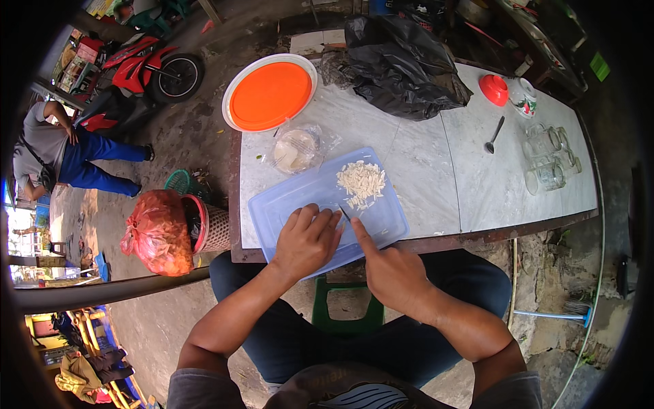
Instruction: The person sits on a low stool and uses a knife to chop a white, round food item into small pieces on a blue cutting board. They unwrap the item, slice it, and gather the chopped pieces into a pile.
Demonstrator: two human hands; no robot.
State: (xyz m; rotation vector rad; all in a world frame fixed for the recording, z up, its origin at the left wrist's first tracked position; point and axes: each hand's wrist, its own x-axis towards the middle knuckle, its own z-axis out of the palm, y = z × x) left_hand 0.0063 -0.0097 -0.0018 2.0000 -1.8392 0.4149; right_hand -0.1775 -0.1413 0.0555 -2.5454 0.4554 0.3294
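On a blue plastic board or lid [301,204] lies a heap of thin pale slices [361,185], toward its upper right. My right hand [396,271] is closed on a knife, its index finger stretched along the back of the dark blade [344,212]. Just left of the blade, my left hand [306,243] rests over the board with bent fingers; a small pale piece seems to be at its fingertips, mostly hidden. Past the board's upper left edge sits a clear plastic bag [296,148] with pale round pieces inside.
An orange lid on a white basin [271,94] and a black plastic bag [403,66] occupy the far side. A red bowl [493,90], a spoon [494,135] and glass mugs [549,156] stand rightward. A filled red bag [158,232] is left of the table; a person [76,148] stands beyond.
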